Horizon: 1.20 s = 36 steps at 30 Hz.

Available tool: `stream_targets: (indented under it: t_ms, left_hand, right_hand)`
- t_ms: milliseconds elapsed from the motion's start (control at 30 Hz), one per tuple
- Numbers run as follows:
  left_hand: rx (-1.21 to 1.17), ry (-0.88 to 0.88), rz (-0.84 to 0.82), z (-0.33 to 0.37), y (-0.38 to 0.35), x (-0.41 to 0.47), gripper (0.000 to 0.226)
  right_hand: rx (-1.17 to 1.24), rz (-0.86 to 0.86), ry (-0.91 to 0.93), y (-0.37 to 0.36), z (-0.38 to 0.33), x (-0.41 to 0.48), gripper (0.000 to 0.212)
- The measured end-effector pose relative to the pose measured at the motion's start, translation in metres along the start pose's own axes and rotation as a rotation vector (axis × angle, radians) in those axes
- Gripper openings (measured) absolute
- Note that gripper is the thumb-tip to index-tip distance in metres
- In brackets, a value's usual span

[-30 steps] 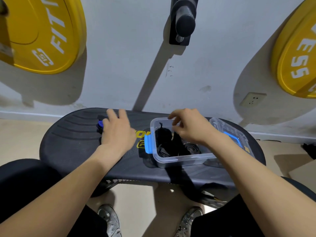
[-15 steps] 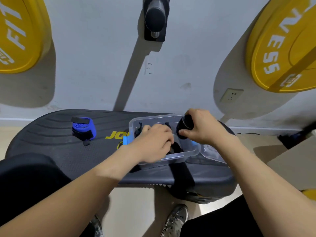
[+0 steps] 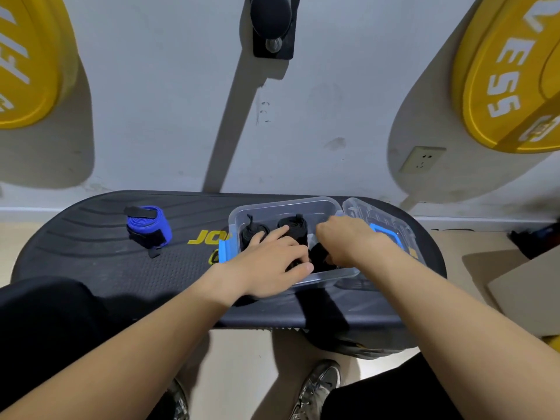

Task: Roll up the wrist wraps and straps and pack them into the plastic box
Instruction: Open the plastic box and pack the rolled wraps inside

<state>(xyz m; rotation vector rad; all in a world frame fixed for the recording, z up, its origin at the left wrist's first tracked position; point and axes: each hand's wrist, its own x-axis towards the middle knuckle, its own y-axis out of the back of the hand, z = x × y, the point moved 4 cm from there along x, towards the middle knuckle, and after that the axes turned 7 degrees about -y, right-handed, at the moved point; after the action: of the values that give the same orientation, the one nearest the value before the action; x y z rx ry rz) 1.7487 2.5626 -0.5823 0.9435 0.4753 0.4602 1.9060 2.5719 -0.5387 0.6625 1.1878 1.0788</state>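
Plastic box (image 3: pixel 285 207) is filling: left hand (image 3: pixel 266 268) pressing black rolls (image 3: pixel 292 227) down flat-fingered, right hand (image 3: pixel 345 241) gripping another black roll (image 3: pixel 321 256) inside, blue roll (image 3: pixel 148 227) waiting outside on bench (image 3: pixel 91 253).

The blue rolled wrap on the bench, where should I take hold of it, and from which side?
Grip the blue wrap across its rolled middle, coming from above, thumb and fingers on the two curved sides. It lies on its side on the bench; the loose black tab would probably unroll it.
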Motion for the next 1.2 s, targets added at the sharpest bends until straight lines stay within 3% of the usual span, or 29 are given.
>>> stream_targets:
  t_ms: [67, 133, 233, 267, 333, 400, 433, 533, 600, 700, 800, 900, 967, 1067, 1200]
  left_hand:
    - [-0.092, -0.073, 0.112, -0.001, 0.01, -0.001, 0.039]
    - [-0.161, -0.053, 0.438, -0.012, 0.032, -0.01, 0.033]
    - [-0.074, 0.324, 0.898, -0.062, 0.063, -0.042, 0.023]
    - [-0.001, 0.496, 0.924, -0.084, 0.069, -0.053, 0.022]
    - [0.097, 0.836, 0.723, -0.127, 0.07, -0.072, 0.035]
    - [0.068, 1.014, 0.436, -0.158, 0.06, -0.086, 0.057]
    - [0.039, 1.035, 0.369, -0.166, 0.054, -0.091, 0.059]
    - [0.115, 0.969, 0.39, -0.174, 0.05, -0.095, 0.054]
    - [0.183, 0.948, 0.442, -0.168, 0.054, -0.094, 0.052]
    - [0.215, 0.883, 0.57, -0.143, 0.069, -0.087, 0.055]
    - [0.301, 0.645, 0.717, -0.092, 0.093, -0.071, 0.054]
    - [0.305, 0.259, 0.771, -0.027, 0.106, -0.049, 0.066]
    - [0.219, 0.067, 0.806, 0.014, 0.104, -0.039, 0.064]
    - [0.184, -0.095, 0.756, 0.053, 0.096, -0.022, 0.051]
    - [0.108, -0.253, 0.679, 0.073, 0.085, 0.0, 0.07]
  right_hand:
    - [-0.045, -0.027, 0.019, -0.006, -0.011, 0.002, 0.03]
    - [-0.07, -0.024, 0.025, -0.008, -0.017, 0.005, 0.03]
    - [-0.003, -0.009, 0.009, -0.001, -0.016, 0.008, 0.023]
    - [0.03, -0.026, -0.004, 0.002, -0.015, 0.009, 0.027]
    - [0.106, -0.091, -0.021, 0.004, -0.014, 0.011, 0.033]
    - [0.188, -0.13, -0.06, 0.006, -0.013, 0.015, 0.026]
    - [0.229, -0.125, -0.084, 0.009, -0.011, 0.018, 0.028]
    - [0.281, 0.001, -0.146, 0.026, -0.005, 0.023, 0.015]
    - [0.337, 0.055, -0.197, 0.033, -0.001, 0.026, 0.036]
    - [0.486, 0.182, -0.224, 0.044, 0.003, 0.023, 0.035]
    - [0.668, 0.307, -0.046, 0.06, -0.002, 0.014, 0.04]
    - [1.045, 0.194, 0.186, 0.072, -0.014, -0.006, 0.063]
    - [1.27, 0.085, 0.199, 0.072, -0.008, -0.017, 0.061]
    - [1.331, 0.042, 0.175, 0.064, 0.011, -0.03, 0.055]
    - [1.377, 0.063, 0.152, 0.047, 0.031, -0.035, 0.042]
